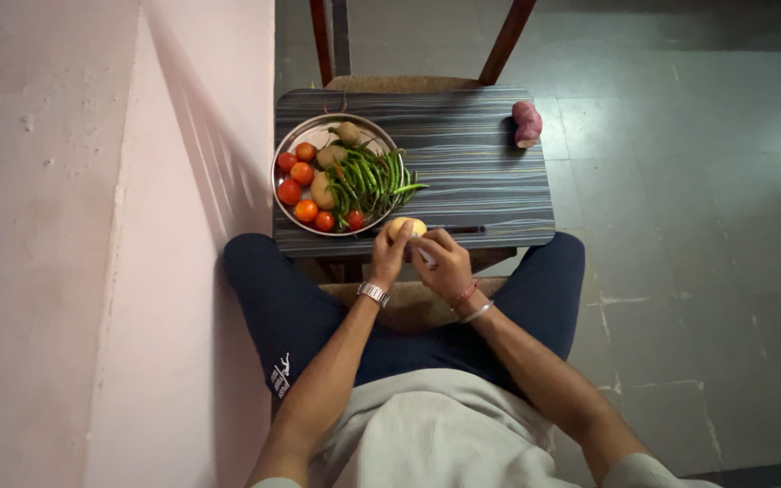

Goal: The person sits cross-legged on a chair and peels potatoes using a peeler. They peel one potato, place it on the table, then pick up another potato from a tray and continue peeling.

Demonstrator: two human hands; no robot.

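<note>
Fingers (398, 242) of the left hand (390, 256) were curled tight around a potato (406, 226), holding it just over the near edge of the small striped table (481, 172). It looked hard and a bit heavy, likely slippery where the skin was off, so the round sides seemed the best place to hold. His right hand (445, 264) was closed too, pressed against the potato with something small and pale in it (too tiny to tell what). Just beside them sat a round metal plate (289, 194) with tomatoes (298, 172), green chillies (372, 176) and more potatoes. One reddish-purple potato (527, 123) lay well apart at the far corner.
</note>
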